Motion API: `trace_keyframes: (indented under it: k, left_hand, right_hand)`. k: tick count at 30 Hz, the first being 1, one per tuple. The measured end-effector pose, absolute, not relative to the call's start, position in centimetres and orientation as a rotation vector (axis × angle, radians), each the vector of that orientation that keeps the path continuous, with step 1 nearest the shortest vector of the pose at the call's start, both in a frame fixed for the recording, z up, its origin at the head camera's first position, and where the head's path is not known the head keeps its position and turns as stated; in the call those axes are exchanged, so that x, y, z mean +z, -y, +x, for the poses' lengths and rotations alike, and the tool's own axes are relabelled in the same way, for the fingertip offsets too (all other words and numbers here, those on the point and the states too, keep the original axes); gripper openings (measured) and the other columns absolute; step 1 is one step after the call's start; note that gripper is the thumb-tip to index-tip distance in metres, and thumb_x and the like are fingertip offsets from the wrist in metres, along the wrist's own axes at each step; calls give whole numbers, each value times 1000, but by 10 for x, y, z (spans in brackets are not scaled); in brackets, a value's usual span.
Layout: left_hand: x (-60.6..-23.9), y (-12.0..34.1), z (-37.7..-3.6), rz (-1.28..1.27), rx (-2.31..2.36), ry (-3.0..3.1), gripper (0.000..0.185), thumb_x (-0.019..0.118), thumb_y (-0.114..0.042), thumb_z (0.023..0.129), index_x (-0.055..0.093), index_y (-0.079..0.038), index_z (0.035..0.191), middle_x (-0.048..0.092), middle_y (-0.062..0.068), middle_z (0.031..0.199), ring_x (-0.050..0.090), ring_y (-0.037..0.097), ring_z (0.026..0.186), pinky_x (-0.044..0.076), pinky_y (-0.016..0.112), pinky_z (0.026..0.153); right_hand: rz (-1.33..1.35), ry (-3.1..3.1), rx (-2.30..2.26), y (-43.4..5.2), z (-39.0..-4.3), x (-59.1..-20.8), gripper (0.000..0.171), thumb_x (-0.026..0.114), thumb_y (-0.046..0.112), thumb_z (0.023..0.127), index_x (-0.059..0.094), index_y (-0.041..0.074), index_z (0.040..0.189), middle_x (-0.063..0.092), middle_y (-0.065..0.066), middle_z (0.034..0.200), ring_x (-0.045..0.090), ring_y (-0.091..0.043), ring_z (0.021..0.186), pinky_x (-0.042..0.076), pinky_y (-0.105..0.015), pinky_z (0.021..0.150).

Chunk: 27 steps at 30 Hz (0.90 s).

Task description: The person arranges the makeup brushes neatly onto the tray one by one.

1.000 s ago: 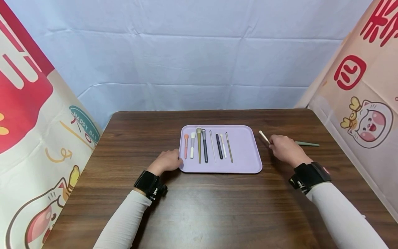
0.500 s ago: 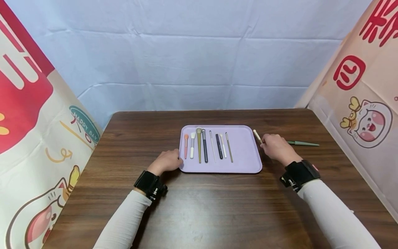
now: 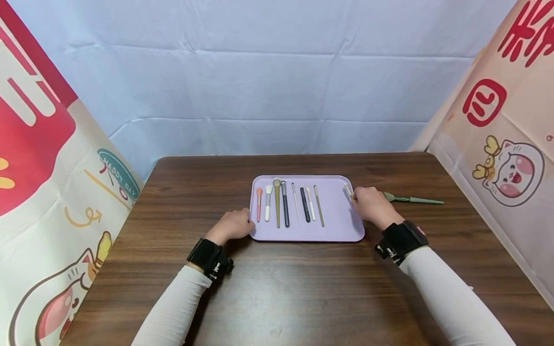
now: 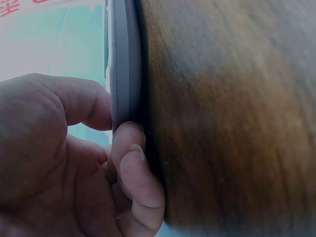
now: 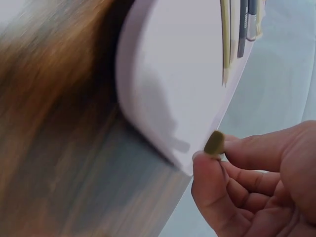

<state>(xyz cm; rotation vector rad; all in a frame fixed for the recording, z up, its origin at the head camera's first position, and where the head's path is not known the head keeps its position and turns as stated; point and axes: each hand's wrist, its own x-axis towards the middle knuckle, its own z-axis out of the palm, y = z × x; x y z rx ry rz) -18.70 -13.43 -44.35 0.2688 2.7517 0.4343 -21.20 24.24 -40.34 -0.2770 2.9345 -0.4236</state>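
The lilac tray (image 3: 339, 211) lies on the table and bears a row of several makeup brushes, among them a coral one (image 3: 258, 204) and a thick olive one (image 3: 277, 202). My left hand (image 3: 232, 224) pinches the tray's left rim, thumb over it and fingertips curled at its underside in the left wrist view. Above the tray's right side, my right hand (image 3: 373, 205) holds a pale makeup brush (image 3: 348, 191) between thumb and index finger. Most of that brush is hidden by the hand; one olive-coloured end (image 5: 214, 143) shows in the right wrist view.
A green-handled makeup brush (image 3: 417, 200) lies on the wooden table (image 3: 303, 288) to the right of the tray, its bristles towards my right hand. A pale cloth (image 3: 268, 86) hangs behind the table, and printed cloths (image 3: 510, 158) stand at both sides.
My right hand has moved left with the pale makeup brush, from the table to over the tray's right side. More of the green brush shows. The left hand stays at the tray rim.
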Motion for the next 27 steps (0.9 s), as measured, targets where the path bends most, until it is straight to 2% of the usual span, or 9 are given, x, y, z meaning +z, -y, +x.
trace_keyframes:
  k: [3,10,27]
  left_hand:
    - [-444,134,-187,262,440,-2749,31,54,-21,93,60,2,113,61,10,90,57,27,78,46,36,69]
    - [-444,134,-186,271,440,-2749,32,54,-21,93,60,2,115,62,10,93,57,26,79,46,37,71]
    - [-443,134,-186,272,432,-2755,35,54,-21,93,60,3,117,64,13,99,57,26,80,47,38,73]
  right_hand:
    - [-276,-2938,-416,-237,-212,-403,19,55,10,99,63,-4,90,57,-12,72,54,-23,61,41,-31,52]
    - [-193,-2899,-441,-223,-213,-403,21,55,12,100,66,-5,94,61,-13,75,58,-22,60,44,-31,49]
    - [-234,-2949,-400,-198,-218,-409,21,59,15,99,66,-1,87,62,-12,74,57,-24,64,43,-33,57]
